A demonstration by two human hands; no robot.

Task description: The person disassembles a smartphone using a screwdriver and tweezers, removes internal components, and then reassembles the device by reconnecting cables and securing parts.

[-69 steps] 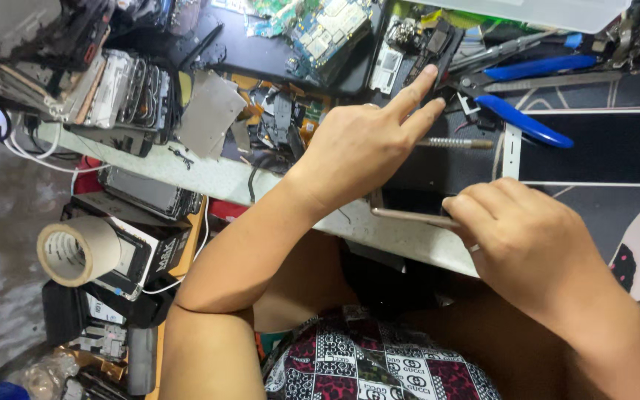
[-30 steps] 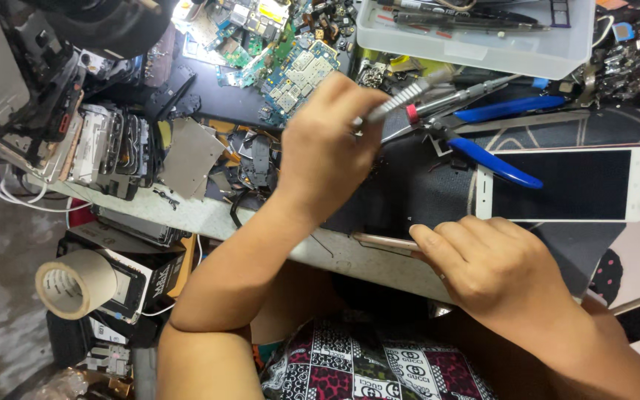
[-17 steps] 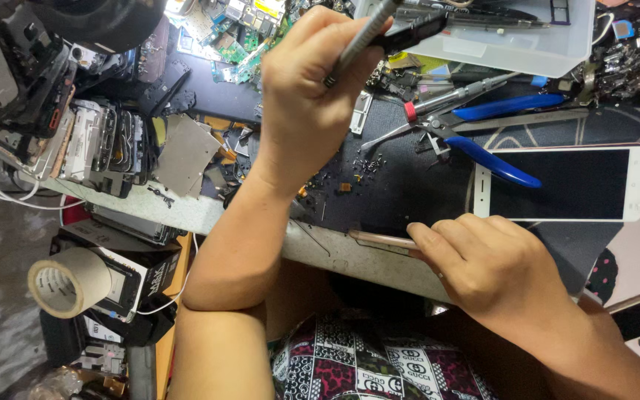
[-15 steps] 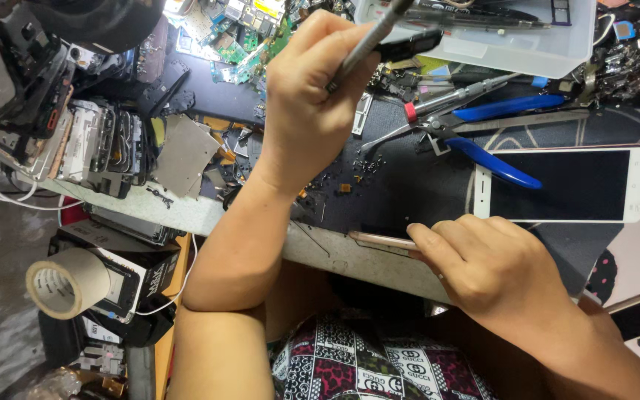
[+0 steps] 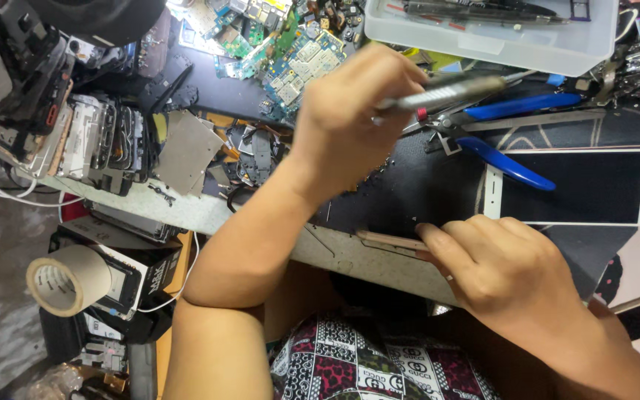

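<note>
Even, fairly bright overhead light fills the head view, with soft shadows only. The silver tool in the left hand is smeared by motion blur toward two o'clock. A pale sheen lies on the clear plastic tray at one o'clock. The floor at eight o'clock is dimmer and soft; edges bow slightly.

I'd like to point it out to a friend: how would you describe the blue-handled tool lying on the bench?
Start at the white phone lying face up on the dark mat. Just left of its top corner lie the blue-handled pliers, handles spread, below the clear plastic tray. Their bright blue grips set them apart from the grey metal tool in the left hand.
</note>
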